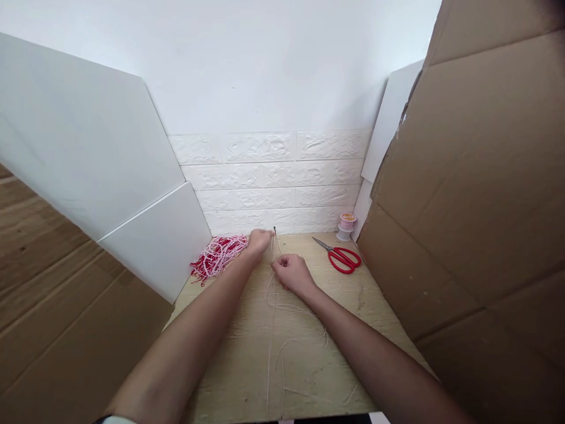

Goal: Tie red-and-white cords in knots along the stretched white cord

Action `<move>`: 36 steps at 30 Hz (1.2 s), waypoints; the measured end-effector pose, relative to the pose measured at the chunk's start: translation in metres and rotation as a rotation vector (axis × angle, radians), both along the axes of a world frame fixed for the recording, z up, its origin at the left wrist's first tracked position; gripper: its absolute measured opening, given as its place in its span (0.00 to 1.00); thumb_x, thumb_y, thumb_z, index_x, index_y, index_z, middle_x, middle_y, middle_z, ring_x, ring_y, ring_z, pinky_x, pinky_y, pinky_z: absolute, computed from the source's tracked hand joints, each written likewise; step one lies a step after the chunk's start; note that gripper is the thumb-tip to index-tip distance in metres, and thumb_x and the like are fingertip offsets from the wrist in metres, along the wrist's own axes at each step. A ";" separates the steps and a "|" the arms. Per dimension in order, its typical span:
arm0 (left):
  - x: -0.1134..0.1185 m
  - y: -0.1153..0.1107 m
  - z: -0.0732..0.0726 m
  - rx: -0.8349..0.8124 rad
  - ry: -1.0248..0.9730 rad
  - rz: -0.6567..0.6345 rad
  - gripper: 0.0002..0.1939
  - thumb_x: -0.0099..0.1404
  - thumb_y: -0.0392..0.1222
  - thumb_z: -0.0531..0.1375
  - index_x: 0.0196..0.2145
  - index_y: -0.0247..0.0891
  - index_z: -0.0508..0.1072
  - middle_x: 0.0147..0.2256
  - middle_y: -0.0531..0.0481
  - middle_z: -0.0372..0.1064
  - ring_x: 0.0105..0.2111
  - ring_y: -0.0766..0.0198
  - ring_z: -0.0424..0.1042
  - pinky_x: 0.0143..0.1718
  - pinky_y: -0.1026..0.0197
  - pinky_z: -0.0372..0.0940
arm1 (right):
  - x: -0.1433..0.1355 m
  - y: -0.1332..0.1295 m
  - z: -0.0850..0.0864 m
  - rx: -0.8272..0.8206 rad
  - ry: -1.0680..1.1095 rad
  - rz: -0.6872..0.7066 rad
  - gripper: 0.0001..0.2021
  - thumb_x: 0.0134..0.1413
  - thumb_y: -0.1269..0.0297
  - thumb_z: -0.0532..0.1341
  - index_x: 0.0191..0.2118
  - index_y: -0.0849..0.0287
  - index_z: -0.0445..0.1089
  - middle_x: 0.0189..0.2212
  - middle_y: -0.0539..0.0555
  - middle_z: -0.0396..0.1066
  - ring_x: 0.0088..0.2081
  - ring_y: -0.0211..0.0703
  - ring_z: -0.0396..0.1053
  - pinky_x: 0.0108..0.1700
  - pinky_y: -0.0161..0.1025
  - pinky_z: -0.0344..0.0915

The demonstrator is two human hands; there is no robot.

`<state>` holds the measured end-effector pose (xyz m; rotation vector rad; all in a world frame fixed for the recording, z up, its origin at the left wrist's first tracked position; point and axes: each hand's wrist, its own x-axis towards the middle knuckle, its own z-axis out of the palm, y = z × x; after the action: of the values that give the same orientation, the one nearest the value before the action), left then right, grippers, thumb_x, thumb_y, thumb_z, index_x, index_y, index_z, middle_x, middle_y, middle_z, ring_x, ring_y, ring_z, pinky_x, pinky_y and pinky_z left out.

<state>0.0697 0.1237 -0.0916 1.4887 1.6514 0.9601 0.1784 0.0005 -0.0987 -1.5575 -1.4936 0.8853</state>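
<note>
Thin pale cord [273, 312] runs from a small dark nail or hook [274, 228] at the back of the wooden board down toward me, with loose lengths curling over the wood. My left hand [260, 240] is closed at the cord's upper end, close to the nail, where a little red shows. Lower and to the right, my right hand [291, 271] pinches the cord between thumb and fingers. The exact grip of both hands is partly hidden by the fingers.
Left of my hands lies a tangled pile of red and pink-white cords [218, 256]. Red-handled scissors [341, 255] rest on the right, blades pointing back left. Two stacked thread spools [346, 226] stand in the back right corner. Cardboard [468, 194] and white panels [88, 129] enclose the board [238, 353].
</note>
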 end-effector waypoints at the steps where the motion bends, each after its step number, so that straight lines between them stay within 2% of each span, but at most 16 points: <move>1: -0.003 0.000 -0.002 0.009 0.009 -0.020 0.13 0.56 0.47 0.62 0.29 0.32 0.76 0.28 0.45 0.73 0.28 0.60 0.70 0.30 0.61 0.60 | 0.002 0.001 -0.001 0.074 -0.021 -0.047 0.14 0.53 0.59 0.58 0.22 0.60 0.66 0.18 0.48 0.63 0.22 0.35 0.61 0.27 0.33 0.52; 3: -0.007 0.000 -0.005 0.028 0.036 -0.053 0.14 0.58 0.47 0.60 0.30 0.32 0.78 0.29 0.46 0.74 0.28 0.61 0.69 0.30 0.62 0.60 | 0.007 0.007 -0.005 0.179 -0.028 -0.157 0.15 0.55 0.56 0.57 0.22 0.60 0.65 0.20 0.48 0.65 0.25 0.36 0.62 0.30 0.33 0.53; 6: -0.010 0.001 -0.008 0.071 0.110 -0.073 0.13 0.58 0.45 0.59 0.32 0.33 0.79 0.30 0.48 0.74 0.30 0.61 0.70 0.33 0.63 0.60 | 0.015 0.023 -0.013 0.193 0.032 -0.275 0.10 0.54 0.59 0.58 0.28 0.60 0.66 0.24 0.49 0.68 0.27 0.37 0.63 0.33 0.33 0.56; 8: -0.009 0.001 -0.009 0.103 0.170 -0.070 0.12 0.58 0.45 0.60 0.33 0.34 0.79 0.31 0.48 0.74 0.32 0.60 0.70 0.35 0.63 0.59 | 0.020 0.036 -0.016 0.196 0.050 -0.271 0.07 0.53 0.62 0.59 0.34 0.60 0.69 0.25 0.48 0.68 0.28 0.38 0.65 0.34 0.33 0.57; 11: -0.006 0.001 -0.010 0.139 0.240 -0.050 0.12 0.60 0.45 0.60 0.35 0.36 0.80 0.33 0.48 0.76 0.35 0.59 0.71 0.37 0.62 0.58 | 0.025 0.060 -0.017 0.215 0.031 -0.218 0.12 0.52 0.64 0.59 0.43 0.62 0.71 0.24 0.48 0.67 0.29 0.39 0.65 0.34 0.33 0.58; 14: -0.004 0.001 -0.013 0.174 0.294 -0.039 0.12 0.61 0.46 0.59 0.35 0.38 0.80 0.35 0.47 0.76 0.36 0.58 0.71 0.38 0.62 0.58 | 0.025 0.084 -0.017 0.222 -0.021 -0.200 0.15 0.53 0.62 0.61 0.45 0.63 0.72 0.25 0.48 0.68 0.30 0.38 0.66 0.36 0.34 0.58; 18: -0.005 0.001 -0.016 0.213 0.330 -0.058 0.12 0.63 0.45 0.58 0.35 0.38 0.79 0.35 0.47 0.77 0.35 0.59 0.72 0.36 0.62 0.58 | 0.022 0.106 -0.019 0.215 -0.064 -0.144 0.12 0.54 0.61 0.60 0.39 0.62 0.75 0.27 0.50 0.71 0.30 0.37 0.65 0.34 0.33 0.57; 22: -0.005 0.001 -0.017 0.227 0.338 -0.044 0.12 0.63 0.45 0.58 0.36 0.38 0.79 0.36 0.46 0.77 0.35 0.59 0.72 0.37 0.61 0.58 | 0.019 0.111 -0.020 0.213 -0.089 -0.108 0.09 0.54 0.64 0.59 0.33 0.62 0.75 0.27 0.50 0.72 0.29 0.36 0.65 0.32 0.32 0.56; 27: -0.004 0.000 -0.017 0.235 0.330 -0.045 0.11 0.63 0.44 0.58 0.36 0.39 0.79 0.36 0.47 0.77 0.36 0.59 0.73 0.37 0.61 0.59 | 0.018 0.112 -0.018 0.216 -0.106 -0.102 0.10 0.52 0.61 0.62 0.36 0.62 0.76 0.26 0.50 0.72 0.28 0.36 0.65 0.32 0.32 0.55; 31: -0.004 0.000 -0.017 0.244 0.335 -0.045 0.11 0.64 0.44 0.57 0.36 0.39 0.78 0.36 0.47 0.77 0.36 0.59 0.73 0.36 0.61 0.58 | 0.018 0.116 -0.020 0.243 -0.120 -0.080 0.08 0.53 0.66 0.60 0.30 0.62 0.74 0.24 0.50 0.71 0.27 0.35 0.64 0.31 0.32 0.54; 36: -0.005 0.001 -0.018 0.263 0.363 -0.034 0.10 0.64 0.43 0.57 0.35 0.40 0.77 0.34 0.50 0.76 0.34 0.61 0.71 0.35 0.61 0.57 | 0.017 0.122 -0.024 0.265 -0.117 -0.106 0.07 0.54 0.66 0.59 0.30 0.62 0.72 0.25 0.50 0.70 0.28 0.36 0.64 0.32 0.32 0.55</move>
<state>0.0652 0.1244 -0.1100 1.9550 1.7932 0.9586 0.1956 0.1229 -0.1226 -1.4957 -1.5251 0.5197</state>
